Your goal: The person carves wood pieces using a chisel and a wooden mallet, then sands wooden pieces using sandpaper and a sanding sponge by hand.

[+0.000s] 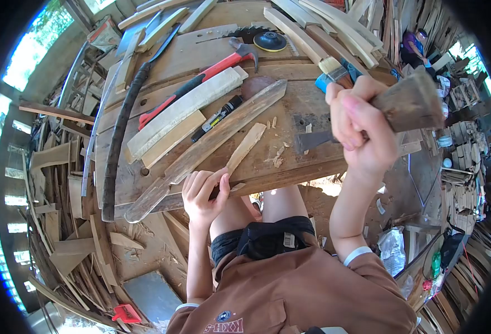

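Observation:
My left hand is closed at the front edge of the workbench, its fingers round the lower end of a thin, pale wood piece. That piece slants up and right over the bench top. My right hand grips a chisel by its thick wooden handle; the flat dark blade points left, low over the bench. Small wood shavings lie between the wood piece and the blade. A long weathered board lies left of the thin piece.
Left on the bench are a claw hammer, a marker-like tool, a white-faced block and a dark sheathed blade. Behind are a saw blade, a round pad and a brush. A person is far right.

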`<act>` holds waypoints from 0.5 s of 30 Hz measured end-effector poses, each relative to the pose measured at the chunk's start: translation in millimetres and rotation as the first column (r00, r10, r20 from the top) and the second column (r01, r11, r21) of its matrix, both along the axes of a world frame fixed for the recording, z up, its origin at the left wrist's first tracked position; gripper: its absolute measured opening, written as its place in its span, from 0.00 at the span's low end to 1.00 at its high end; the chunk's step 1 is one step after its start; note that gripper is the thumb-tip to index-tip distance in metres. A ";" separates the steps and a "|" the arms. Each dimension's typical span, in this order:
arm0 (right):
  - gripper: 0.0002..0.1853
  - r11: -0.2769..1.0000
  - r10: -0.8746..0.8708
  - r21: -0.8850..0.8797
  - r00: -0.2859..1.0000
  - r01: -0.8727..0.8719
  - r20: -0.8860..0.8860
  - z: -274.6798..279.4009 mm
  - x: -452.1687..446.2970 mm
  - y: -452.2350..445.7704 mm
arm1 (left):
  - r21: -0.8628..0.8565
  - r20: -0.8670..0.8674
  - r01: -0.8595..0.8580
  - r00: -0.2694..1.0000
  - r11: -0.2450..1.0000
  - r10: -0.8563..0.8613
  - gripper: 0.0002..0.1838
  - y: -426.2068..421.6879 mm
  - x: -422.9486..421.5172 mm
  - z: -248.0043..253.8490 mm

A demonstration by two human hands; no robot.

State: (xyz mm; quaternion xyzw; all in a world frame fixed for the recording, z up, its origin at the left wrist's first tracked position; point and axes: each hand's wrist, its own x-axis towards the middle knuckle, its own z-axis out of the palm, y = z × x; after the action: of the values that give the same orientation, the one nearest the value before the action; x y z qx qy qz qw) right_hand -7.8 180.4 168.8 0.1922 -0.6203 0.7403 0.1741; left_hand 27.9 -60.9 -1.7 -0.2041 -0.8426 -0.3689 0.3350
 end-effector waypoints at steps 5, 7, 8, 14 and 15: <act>0.17 0.996 -0.068 -0.054 0.994 0.072 0.088 -19.1 -6.8 -5.5 | -0.002 0.000 0.015 1.000 1.000 -0.015 0.04 -0.9 -0.5 -2.6; 0.16 0.996 -0.068 -0.041 0.991 0.073 0.119 -22.8 -8.8 -5.7 | 0.001 -0.016 0.025 1.000 1.000 -0.025 0.04 -1.3 -2.0 -3.6; 0.16 0.996 -0.061 -0.052 0.993 0.067 0.099 -24.5 -9.9 -4.5 | 0.006 -0.015 0.022 1.000 1.000 -0.022 0.04 -2.0 -1.7 -4.7; 0.16 0.999 0.023 -0.029 0.998 -0.021 0.063 -32.4 -16.3 6.0 | 0.023 0.003 -0.007 1.000 1.000 0.007 0.03 0.4 -0.1 -4.5; 0.16 0.998 0.061 -0.023 0.997 -0.059 0.057 -31.8 -18.5 10.8 | 0.019 -0.008 -0.005 1.000 1.000 0.005 0.03 0.1 1.0 -6.3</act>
State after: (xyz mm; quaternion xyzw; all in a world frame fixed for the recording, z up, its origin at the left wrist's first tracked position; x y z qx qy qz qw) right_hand -26.4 191.1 137.1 0.1874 -0.6110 0.7570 0.1360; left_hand 28.9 -60.8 -8.1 -0.2003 -0.8383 -0.3751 0.3413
